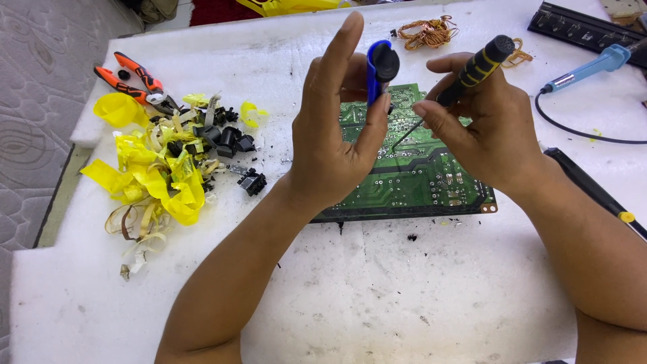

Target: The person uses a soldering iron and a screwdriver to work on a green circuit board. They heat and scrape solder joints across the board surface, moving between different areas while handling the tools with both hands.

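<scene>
Board (411,172): green, flat on the white desk (377,290), under both hands.
Left hand (337,135): grip closed on a blue tool (379,67), fingers up.
Right hand (482,128): grip closed on a screwdriver (472,71), tip over the board.
Left of board: yellow tape scraps (158,178), pliers (135,81).

White foam table (377,296): green circuit board (411,178), yellow tape scraps (158,178), orange pliers (131,77).

Two bare forearms, left hand (337,145), right hand (482,131), no sleeves, no gloves
</scene>
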